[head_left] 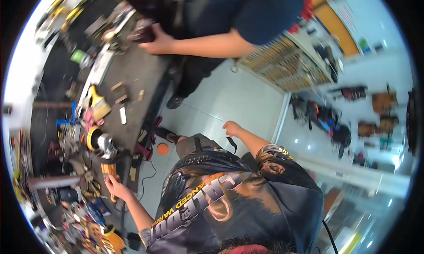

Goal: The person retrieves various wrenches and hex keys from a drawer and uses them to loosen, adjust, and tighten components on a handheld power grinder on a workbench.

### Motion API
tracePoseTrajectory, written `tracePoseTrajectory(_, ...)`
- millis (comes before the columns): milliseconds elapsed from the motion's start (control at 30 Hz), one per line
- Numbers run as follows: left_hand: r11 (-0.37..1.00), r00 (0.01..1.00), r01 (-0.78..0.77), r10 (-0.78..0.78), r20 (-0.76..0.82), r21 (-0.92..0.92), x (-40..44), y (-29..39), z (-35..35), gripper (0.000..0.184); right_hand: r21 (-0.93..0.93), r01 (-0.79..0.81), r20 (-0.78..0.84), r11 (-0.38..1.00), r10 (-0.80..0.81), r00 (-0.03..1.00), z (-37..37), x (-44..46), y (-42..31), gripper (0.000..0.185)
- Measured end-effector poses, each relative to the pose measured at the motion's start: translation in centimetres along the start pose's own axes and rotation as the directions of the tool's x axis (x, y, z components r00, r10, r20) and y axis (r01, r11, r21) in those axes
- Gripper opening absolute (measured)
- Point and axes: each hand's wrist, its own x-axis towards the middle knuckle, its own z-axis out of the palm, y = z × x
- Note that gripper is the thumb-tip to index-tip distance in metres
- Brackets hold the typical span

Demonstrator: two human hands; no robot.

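On the left, my left hand (115, 187) is closed round the orange body of a power tool (109, 169), which has a silver head and a yellow disc. The tool is over the dark workbench (132, 73), near its edge. My right hand (232, 128) hangs in the air above the tiled floor, away from the bench, with loosely bent fingers and nothing visible in it. A yellow-handled brush (100, 106), small brown blocks (119, 92) and a white strip (123, 115) lie on the bench beyond the tool.
A co-worker's hand (161, 43) holds a dark object (144, 32) over the bench's far end. Tools and parts clutter the bench's left side. An orange disc (162, 149) and a black cable (148, 178) lie on the floor. A drawer cabinet (287, 62) stands at upper right.
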Motion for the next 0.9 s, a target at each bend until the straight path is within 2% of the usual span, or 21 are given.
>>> tracePoseTrajectory(33, 0.997, 0.999, -0.04, 0.039, 0.009, 0.062, -1.7, -0.1, 0.8, 0.028, 0.246, -0.107, -0.101, 0.963, 0.135, 0.986, 2.2, -3.3, 3.5, 0.035)
tracePoseTrajectory(67, 0.994, 0.996, -0.081, 0.077, 0.05, 0.076, -3.9, 0.6, 2.2, 0.025, 0.479, -0.169, -0.163, 0.861, 0.277, 0.947, 4.1, -6.7, 6.4, 0.037)
tracePoseTrajectory(133, 0.982, 0.975, -0.173, 0.16, 0.151, 0.076, -9.3, 2.6, 5.8, 0.014, 0.81, -0.195, -0.177, 0.554, 0.546, 0.819, 3.9, -11.8, 9.1, 0.038)
tracePoseTrajectory(200, 0.97, 0.924, -0.242, 0.225, 0.308, 0.015, -13.8, 3.8, 10.2, 0.008, 0.975, -0.116, -0.065, 0.187, 0.75, 0.659, -0.7, -16.7, 9.1, 0.036)
tracePoseTrajectory(267, 0.96, 0.84, -0.274, 0.269, 0.471, -0.058, -18.4, 5.0, 15.4, 0.008, 0.992, 0.121, -0.084, 0.024, 0.846, 0.526, -4.0, -19.2, 12.2, 0.03)
tracePoseTrajectory(300, 0.962, 0.787, -0.256, 0.264, 0.558, -0.094, -21.3, 6.6, 18.4, 0.008, 0.976, 0.217, -0.114, 0.01, 0.873, 0.473, -5.5, -20.1, 14.3, 0.027)
tracePoseTrajectory(367, 0.963, 0.649, -0.263, 0.219, 0.728, -0.056, -27.4, 10.8, 24.2, 0.013, 0.925, 0.381, -0.171, 0.018, 0.912, 0.373, -9.5, -21.7, 19.2, 0.024)
tracePoseTrajectory(400, 0.946, 0.543, -0.321, 0.221, 0.81, -0.043, -29.0, 11.0, 27.4, 0.013, 0.895, 0.445, -0.199, 0.034, 0.923, 0.33, -11.6, -22.3, 22.1, 0.023)
tracePoseTrajectory(467, 0.875, 0.302, -0.483, 0.216, 0.928, -0.047, -32.6, 12.1, 34.2, 0.014, 0.828, 0.522, -0.349, 0.206, 0.918, 0.19, -15.7, -23.5, 28.6, 0.02)
tracePoseTrajectory(533, 0.751, 0.068, -0.657, 0.147, 0.987, -0.067, -36.9, 14.1, 41.6, 0.019, 0.767, 0.416, -0.52, 0.488, 0.853, -0.042, -20.4, -24.2, 35.7, 0.014)
tracePoseTrajectory(567, 0.714, -0.016, -0.697, 0.087, 0.996, -0.073, -39.1, 14.6, 45.9, 0.02, 0.696, 0.239, -0.653, 0.677, 0.735, -0.182, -23.3, -24.8, 39.2, 0.016)
tracePoseTrajectory(600, 0.677, -0.09, -0.733, 0.008, 0.996, -0.071, -41.4, 14.8, 49.7, 0.022, 0.592, 0.029, -0.771, 0.805, 0.577, -0.269, -25.8, -25.8, 41.9, 0.021)
tracePoseTrajectory(633, 0.638, -0.154, -0.767, -0.083, 0.985, -0.066, -43.6, 15.0, 53.0, 0.025, 0.577, -0.051, -0.806, 0.815, 0.558, -0.196, -28.6, -26.9, 43.4, 0.023)
tracePoseTrajectory(700, 0.412, -0.418, -0.844, -0.101, 0.903, -0.344, -48.4, 15.9, 59.8, 0.03, 0.514, -0.191, -0.856, 0.836, 0.516, -0.042, -35.0, -28.7, 44.8, 0.03)
tracePoseTrajectory(767, 0.355, -0.503, -0.841, -0.233, 0.833, -0.409, -55.1, 20.0, 65.7, 0.034, 0.342, -0.218, -0.916, 0.914, 0.376, 0.139, -37.7, -28.3, 47.6, 0.031)
tracePoseTrajectory(833, 0.462, -0.585, -0.764, -0.204, 0.785, -0.45, -60.2, 20.8, 71.9, 0.034, 0.184, -0.211, -0.915, 0.96, 0.245, 0.32, -39.7, -28.3, 49.9, 0.031)
tracePoseTrajectory(900, 0.553, -0.569, -0.732, -0.176, 0.804, -0.397, -66.0, 25.8, 76.9, 0.034, 0.063, -0.171, -0.861, 0.983, 0.14, 0.489, -40.9, -28.2, 51.1, 0.03)
